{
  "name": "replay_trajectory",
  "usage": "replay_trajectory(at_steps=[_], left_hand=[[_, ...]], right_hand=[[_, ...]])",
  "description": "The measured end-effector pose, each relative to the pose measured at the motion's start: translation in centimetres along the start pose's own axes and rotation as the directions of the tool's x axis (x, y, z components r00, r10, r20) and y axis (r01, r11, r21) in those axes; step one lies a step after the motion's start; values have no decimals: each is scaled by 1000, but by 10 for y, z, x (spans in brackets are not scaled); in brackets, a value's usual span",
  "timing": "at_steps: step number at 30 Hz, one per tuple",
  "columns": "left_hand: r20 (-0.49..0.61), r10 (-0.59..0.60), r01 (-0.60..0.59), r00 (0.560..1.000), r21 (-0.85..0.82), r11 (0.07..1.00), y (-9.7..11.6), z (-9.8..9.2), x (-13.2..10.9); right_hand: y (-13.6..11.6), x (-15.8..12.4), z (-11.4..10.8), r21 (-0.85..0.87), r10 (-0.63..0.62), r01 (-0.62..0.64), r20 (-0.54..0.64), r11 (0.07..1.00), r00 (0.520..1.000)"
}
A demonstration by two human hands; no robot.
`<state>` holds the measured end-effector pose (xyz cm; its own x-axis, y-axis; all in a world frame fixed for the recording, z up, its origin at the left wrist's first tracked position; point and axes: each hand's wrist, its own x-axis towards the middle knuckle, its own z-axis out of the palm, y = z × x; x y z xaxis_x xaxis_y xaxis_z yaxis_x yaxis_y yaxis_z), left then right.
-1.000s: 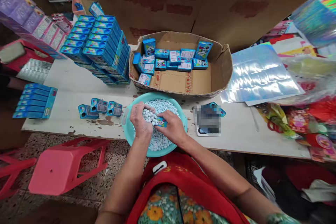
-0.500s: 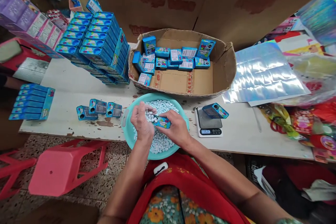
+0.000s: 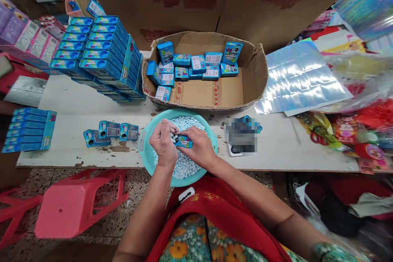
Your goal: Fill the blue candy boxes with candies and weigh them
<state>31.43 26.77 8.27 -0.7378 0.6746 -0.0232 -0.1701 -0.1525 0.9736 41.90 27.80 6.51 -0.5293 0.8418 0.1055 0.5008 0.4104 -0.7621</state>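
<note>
Over a turquoise basin [image 3: 143, 156] of small pale candies [image 3: 188, 166], my right hand [image 3: 199, 145] grips a small blue box [image 3: 185, 141] with its printed side up. My left hand [image 3: 164, 142] is cupped at the box's left end, with its fingers curled round some of the pale candies. The two hands nearly meet at that end of the box. Right of the basin lies a scale [image 3: 235, 151], partly blurred, with a blue box [image 3: 254, 124] on it. Several small blue boxes [image 3: 129, 132] lie left of the basin.
Behind the basin stands an open cardboard box [image 3: 198, 102] holding several blue boxes. Tall stacks of blue boxes [image 3: 101, 55] rise at the back left, and a row [image 3: 29, 129] sits at the left edge. Shiny sheets [image 3: 297, 75] lie right; a pink stool [image 3: 63, 208] stands below.
The whole view has shifted, so most things appear farther left. My left hand has closed in slightly on the box end, and fewer candies show in it. My right hand keeps its grip.
</note>
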Motion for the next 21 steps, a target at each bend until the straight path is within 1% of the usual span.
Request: replay_trajectory(at_steps=[3, 7, 10, 12, 13, 14, 15, 16, 17, 18, 19, 21], left_hand=[[-2, 12, -12, 1000, -8, 1000, 0, 2, -2], [5, -63, 63, 998, -117, 991, 9, 3, -1], [44, -191, 196, 981, -225, 954, 18, -3, 7], [95, -319, 333, 943, -292, 897, 15, -13, 16], [107, -402, 415, 910, -300, 859, 9, -20, 21], [103, -500, 507, 860, -281, 815, 1, -27, 26], [86, -601, 603, 794, -238, 762, -9, -34, 30], [64, -695, 693, 716, -181, 698, -19, -40, 32], [50, -764, 763, 643, -128, 633, -29, -46, 33], [43, -810, 810, 585, -84, 581, -38, -51, 32], [43, -834, 835, 550, -47, 548, -44, -55, 30], [47, -855, 853, 516, 57, 518, -51, -59, 23]], right_hand=[[1, 0, 1, -14, 2, -2, 5, 1000, 1000], [6, -1, 3, 54, -6, 7, -21, 999, 1000], [12, -2, 4, 171, -10, 20, -56, 985, 998], [16, -4, 3, 248, 13, 4, -64, 969, 998], [17, -7, 1, 277, 26, -6, -66, 961, 997], [18, -10, -3, 300, 36, -13, -70, 954, 997], [19, -14, -7, 319, 46, -19, -76, 948, 996], [19, -19, -13, 336, 58, -26, -84, 941, 995], [20, -26, -21, 353, 72, -34, -95, 935, 993], [20, -33, -29, 370, 91, -46, -106, 928, 990], [22, -40, -38, 384, 112, -60, -116, 922, 987], [26, -58, -57, 401, 163, -95, -138, 911, 977]])
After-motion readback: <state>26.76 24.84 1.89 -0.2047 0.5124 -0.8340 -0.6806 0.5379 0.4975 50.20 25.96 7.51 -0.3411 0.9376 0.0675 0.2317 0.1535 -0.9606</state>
